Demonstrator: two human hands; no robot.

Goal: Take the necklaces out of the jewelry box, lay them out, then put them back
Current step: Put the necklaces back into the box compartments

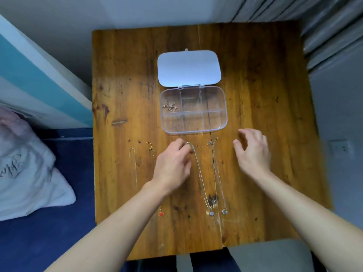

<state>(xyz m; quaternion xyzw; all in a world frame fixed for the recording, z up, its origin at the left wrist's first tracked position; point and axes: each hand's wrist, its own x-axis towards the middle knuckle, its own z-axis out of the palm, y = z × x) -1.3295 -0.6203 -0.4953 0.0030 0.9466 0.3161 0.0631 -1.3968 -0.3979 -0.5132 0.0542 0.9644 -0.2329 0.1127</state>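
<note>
We take this to be the laying-out step, nearly done. Four necklaces lie in near-to-far lines on the worn brown wooden table (pixel 127 85), near of the clear plastic compartmented jewelry box (pixel 224 107), whose white lid (pixel 188 69) is folded back flat on the far side. A bunched pale-gold chain (pixel 170 107) is still in the far-left compartment. The left hand (pixel 172 163) has thumb and fingertips pinched together on the clasp end of the silver chain necklace with a pale round pendant (pixel 199 169); its pendant lies near the table's near edge. The right hand (pixel 253 152) hovers just right of the box's near corner, fingers loosely spread and holding nothing. To the left lie a thin plain silver chain (pixel 135 167) and a gold chain with a red pendant (pixel 161 213), partly hidden by the left wrist. To the right lies a silver chain with a sparkling pendant (pixel 220 183). Next, we judge, the pinched clasp should be released and the bunched chain lifted out and straightened without snagging. The white pillow (pixel 25 173) at left carries dark cursive script that we cannot read; we see no brand on the box.
</note>
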